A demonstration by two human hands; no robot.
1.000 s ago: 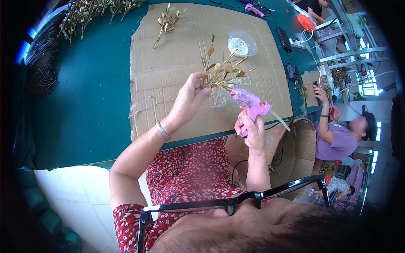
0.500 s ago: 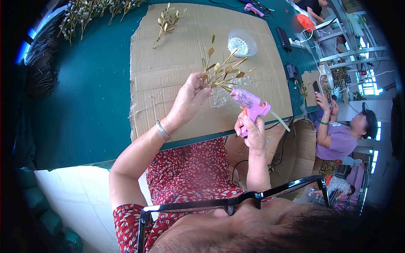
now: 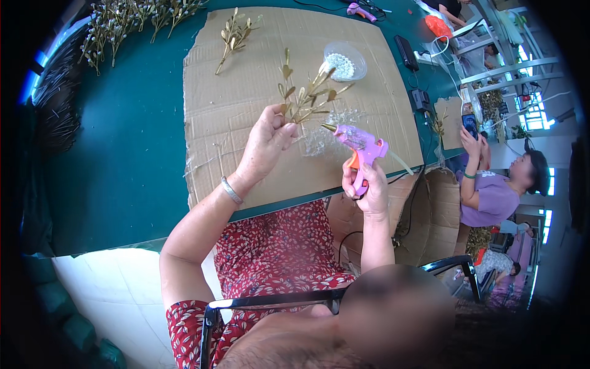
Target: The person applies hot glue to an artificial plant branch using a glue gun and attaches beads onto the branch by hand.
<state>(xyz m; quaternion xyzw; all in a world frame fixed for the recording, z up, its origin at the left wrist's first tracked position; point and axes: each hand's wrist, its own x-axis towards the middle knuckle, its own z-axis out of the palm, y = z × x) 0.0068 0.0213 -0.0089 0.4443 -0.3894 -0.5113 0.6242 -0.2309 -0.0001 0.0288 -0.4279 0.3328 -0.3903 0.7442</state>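
Here, the left hand (image 3: pixel 267 141) pinches a gold-leaved sprig (image 3: pixel 301 104) near its lower end, above a cardboard sheet (image 3: pixel 246 89) | the right hand (image 3: pixel 373 192) grips a lilac glue gun (image 3: pixel 364 145), nozzle (image 3: pixel 329 127) toward the sprig | nearby, a clear bowl (image 3: pixel 360 63) of pale beads (image 3: pixel 339 66) and a second sprig (image 3: pixel 233 42) | green tabletop (image 3: pixel 132 154) beneath.

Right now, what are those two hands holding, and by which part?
The left hand pinches a gold-leaved sprig by its lower stem, between thumb and fingers; the right hand grips a pink-purple glue gun by its handle.
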